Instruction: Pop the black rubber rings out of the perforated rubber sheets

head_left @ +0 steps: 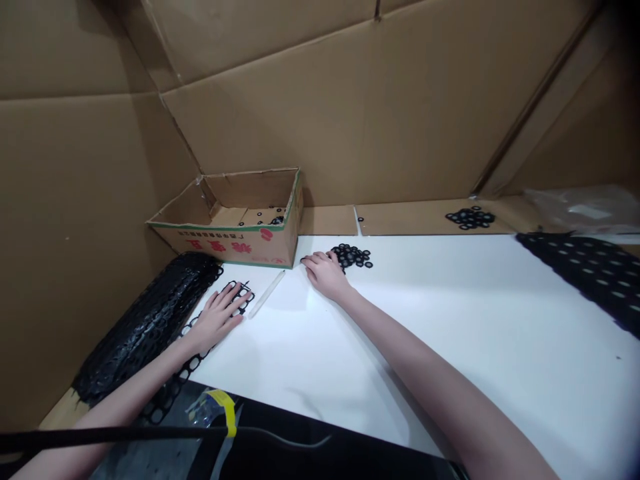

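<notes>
My left hand (219,320) lies flat with its fingers spread, pressing on a strip of black mesh with round holes (193,363) that runs back under my forearm. My right hand (327,275) rests on the white board with fingers bent to the left. A dark edge of what looks like a black ring shows at its fingertips; the palm side is hidden. Just beyond that hand sits a small pile of black rings (354,255). Between the hands lies a thin white pen-like stick (267,293) with a dark tip.
An open cardboard box (225,245) with some rings inside stands at the back left. A thick black mesh roll (150,327) lies at the left. Another ring pile (470,217), a black perforated sheet (590,270) and a clear plastic bag (590,208) lie rightward. A dark cable (125,435) crosses the foreground.
</notes>
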The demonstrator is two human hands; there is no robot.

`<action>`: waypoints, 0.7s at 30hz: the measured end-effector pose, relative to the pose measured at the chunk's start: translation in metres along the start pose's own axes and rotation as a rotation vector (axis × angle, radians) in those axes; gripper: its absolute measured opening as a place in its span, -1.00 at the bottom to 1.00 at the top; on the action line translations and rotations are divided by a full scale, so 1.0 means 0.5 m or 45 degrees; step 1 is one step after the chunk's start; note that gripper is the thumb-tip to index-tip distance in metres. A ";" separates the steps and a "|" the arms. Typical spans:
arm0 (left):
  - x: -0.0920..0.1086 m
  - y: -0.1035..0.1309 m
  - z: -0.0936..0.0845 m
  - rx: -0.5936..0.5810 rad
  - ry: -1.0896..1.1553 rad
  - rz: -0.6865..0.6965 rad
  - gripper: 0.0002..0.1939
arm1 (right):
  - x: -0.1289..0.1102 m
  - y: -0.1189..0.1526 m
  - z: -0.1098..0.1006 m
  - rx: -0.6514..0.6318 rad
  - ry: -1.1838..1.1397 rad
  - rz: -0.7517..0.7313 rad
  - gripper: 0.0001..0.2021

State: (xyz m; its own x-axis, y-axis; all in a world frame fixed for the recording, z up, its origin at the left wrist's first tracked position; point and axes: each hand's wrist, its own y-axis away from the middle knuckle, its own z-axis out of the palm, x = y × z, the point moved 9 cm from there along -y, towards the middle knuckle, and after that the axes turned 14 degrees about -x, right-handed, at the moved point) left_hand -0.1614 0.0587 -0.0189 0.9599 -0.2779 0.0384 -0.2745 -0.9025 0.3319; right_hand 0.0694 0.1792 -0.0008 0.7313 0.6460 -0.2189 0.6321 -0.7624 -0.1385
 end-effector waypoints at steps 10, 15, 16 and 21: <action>-0.044 -0.092 -0.044 0.118 0.090 -0.258 -0.45 | 0.004 0.003 -0.005 0.013 0.003 0.050 -0.65; -0.061 -0.101 -0.048 0.121 0.070 -0.288 -0.44 | 0.010 0.009 -0.013 0.054 0.040 0.125 -0.66; -0.064 -0.099 -0.046 0.115 0.071 -0.290 -0.44 | 0.013 0.011 -0.015 0.064 0.055 0.148 -0.66; -0.081 -0.097 -0.027 0.054 0.073 -0.301 -0.43 | 0.035 0.022 -0.032 0.116 0.141 0.295 -0.69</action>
State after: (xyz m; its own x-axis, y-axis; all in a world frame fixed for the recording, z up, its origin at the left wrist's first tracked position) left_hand -0.1860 0.1183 -0.0239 0.9991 -0.0395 0.0184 -0.0432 -0.9536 0.2979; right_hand 0.0934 0.1825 0.0092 0.8804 0.4504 -0.1487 0.4228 -0.8873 -0.1841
